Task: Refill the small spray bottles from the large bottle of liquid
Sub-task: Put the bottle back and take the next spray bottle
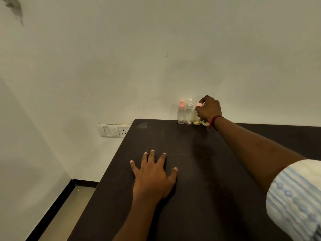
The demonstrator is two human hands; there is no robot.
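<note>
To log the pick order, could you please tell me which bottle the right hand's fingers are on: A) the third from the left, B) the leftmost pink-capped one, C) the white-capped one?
A: the right hand pinches the pink cap of the third bottle from the left.

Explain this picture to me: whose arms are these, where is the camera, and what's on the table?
No machine here: a person wears one camera on the head, looking down at their own bare hands. The left hand rests flat on the dark table. The right hand reaches to the far edge by the wall, where four small spray bottles stand in a row. Its fingers pinch the pink cap of the third bottle; the fourth bottle is mostly hidden behind that hand. The leftmost bottle and white-capped bottle stand untouched. No large bottle is in view.
</note>
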